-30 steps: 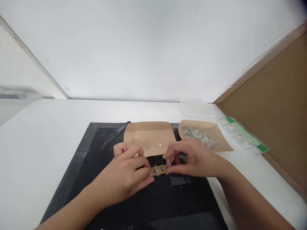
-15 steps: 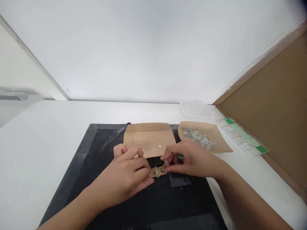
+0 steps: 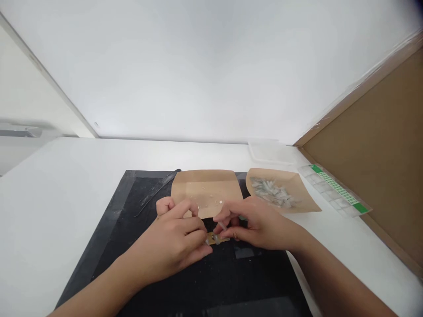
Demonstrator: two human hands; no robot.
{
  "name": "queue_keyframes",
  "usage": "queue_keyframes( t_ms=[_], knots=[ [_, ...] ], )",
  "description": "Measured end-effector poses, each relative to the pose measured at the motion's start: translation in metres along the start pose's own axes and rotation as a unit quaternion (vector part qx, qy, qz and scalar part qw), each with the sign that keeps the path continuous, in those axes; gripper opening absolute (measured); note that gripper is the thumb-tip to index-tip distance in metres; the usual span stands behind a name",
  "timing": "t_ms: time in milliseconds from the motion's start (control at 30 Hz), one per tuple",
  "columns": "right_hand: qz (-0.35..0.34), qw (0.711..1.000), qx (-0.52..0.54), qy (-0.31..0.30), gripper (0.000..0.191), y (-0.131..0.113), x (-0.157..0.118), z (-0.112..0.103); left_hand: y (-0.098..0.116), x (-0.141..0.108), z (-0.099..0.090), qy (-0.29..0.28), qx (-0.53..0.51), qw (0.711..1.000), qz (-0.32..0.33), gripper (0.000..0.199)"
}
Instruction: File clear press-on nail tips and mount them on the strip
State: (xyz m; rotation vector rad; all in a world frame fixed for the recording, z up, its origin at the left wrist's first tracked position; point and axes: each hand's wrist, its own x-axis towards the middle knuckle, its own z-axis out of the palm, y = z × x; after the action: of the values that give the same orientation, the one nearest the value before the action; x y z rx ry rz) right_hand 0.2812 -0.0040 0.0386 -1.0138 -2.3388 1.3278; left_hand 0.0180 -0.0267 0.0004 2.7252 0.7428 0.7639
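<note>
A narrow yellow-brown strip (image 3: 224, 239) lies low over the black mat, between my two hands. Small dark, shiny round parts and a translucent upright piece (image 3: 217, 239) show on it. Its left end is pinched in my left hand (image 3: 180, 237), which covers that part. My right hand (image 3: 253, 222) is closed over the strip's right half, thumb and fingertips squeezing a small translucent plastic piece (image 3: 222, 226). The fingers partly hide this piece, and I cannot tell whether it touches the strip.
A brown paper tray (image 3: 206, 176) with white crumbs sits behind my hands. Right of it, another paper tray (image 3: 304, 198) holds many translucent pieces. Black tweezers (image 3: 158, 190) lie on the black mat (image 3: 109, 237). A clear compartment box (image 3: 333, 187) and a clear lid (image 3: 272, 152) are farther right.
My right hand has moved slightly left with the translucent piece, from the strip's right end to over its right half. My left hand stays on the strip's left end.
</note>
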Motion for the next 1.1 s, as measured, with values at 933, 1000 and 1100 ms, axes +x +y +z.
queue_keyframes(
  t_ms=[933,1000,1100],
  knots=[
    [-0.044,0.997,-0.058,0.022,0.015,-0.008,0.002,0.004,-0.006,0.004,-0.016,0.105,0.101,0.989,0.040,0.007],
    [-0.056,0.997,-0.052,0.035,0.016,-0.007,0.002,0.006,-0.006,0.005,-0.018,0.133,0.119,0.984,0.018,0.011],
    [-0.086,0.994,-0.032,0.064,0.018,-0.005,0.002,0.012,-0.009,0.003,-0.020,0.161,0.131,0.978,-0.007,0.015]
  ],
)
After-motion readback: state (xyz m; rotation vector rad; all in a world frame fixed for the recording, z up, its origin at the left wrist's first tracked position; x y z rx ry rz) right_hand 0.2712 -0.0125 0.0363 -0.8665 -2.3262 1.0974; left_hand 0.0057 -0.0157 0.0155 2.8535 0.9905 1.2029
